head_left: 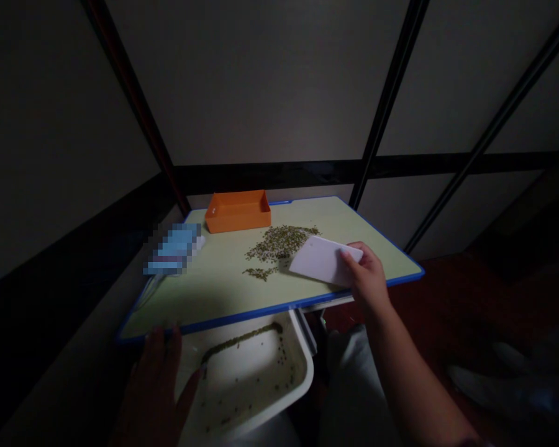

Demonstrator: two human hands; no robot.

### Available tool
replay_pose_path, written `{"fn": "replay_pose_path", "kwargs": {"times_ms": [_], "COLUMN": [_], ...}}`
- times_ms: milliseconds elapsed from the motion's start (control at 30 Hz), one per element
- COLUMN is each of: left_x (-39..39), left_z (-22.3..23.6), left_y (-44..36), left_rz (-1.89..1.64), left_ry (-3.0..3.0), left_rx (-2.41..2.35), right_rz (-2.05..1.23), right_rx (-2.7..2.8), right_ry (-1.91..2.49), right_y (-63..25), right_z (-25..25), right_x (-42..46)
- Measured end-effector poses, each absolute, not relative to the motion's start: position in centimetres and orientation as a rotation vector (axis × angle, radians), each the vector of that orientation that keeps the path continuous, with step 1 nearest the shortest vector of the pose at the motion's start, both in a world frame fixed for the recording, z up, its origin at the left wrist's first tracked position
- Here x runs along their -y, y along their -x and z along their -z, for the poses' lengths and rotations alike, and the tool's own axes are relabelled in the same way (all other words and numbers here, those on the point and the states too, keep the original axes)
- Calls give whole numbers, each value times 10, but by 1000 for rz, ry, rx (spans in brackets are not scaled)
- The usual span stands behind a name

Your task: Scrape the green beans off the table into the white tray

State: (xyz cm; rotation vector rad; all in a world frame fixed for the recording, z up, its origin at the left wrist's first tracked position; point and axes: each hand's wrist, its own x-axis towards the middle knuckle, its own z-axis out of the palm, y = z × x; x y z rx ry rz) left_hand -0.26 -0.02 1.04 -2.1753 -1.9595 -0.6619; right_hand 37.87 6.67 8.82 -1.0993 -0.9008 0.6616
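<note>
My right hand [368, 273] grips a flat white plastic scraper [323, 259] by its right end, thumb on top. The scraper is tilted over the table, its far left edge at a scattered pile of small green beans or grains [279, 243]. A smaller patch of them [261, 273] lies nearer to me. My left hand [161, 379] is open, in shadow, with fingers spread at the table's front edge and the thumb over the left side of a white tub [302, 372]. Whether it presses on the tub cannot be made out. Similar grains lie along the tub's far side.
An orange open box [240, 217] stands at the back left of the pale, blue-edged table [214, 292]. Left of it lies a blurred blue package [174, 248]. Panelled doors [270, 81] rise right behind the table. At lower right, shoes [470, 379] rest on the dark floor.
</note>
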Motion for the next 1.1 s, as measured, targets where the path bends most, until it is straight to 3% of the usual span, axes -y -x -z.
{"fn": "replay_pose_path", "kwargs": {"times_ms": [333,767,1100], "left_x": [-1,2,3], "left_z": [-9,-22,-25], "left_y": [3,-7,-9], "left_rz": [674,658,642], "left_ry": [2184,2201,2207], "left_rx": [1943,2097,2142], "right_rz": [-679,-528,-590], "right_rx": [1058,1051,1000], "right_ry": [1086,1193,1173], "right_y": [-331,-333,-325], "right_z": [-89,-86,-86], "right_x": [-92,-92,-88]}}
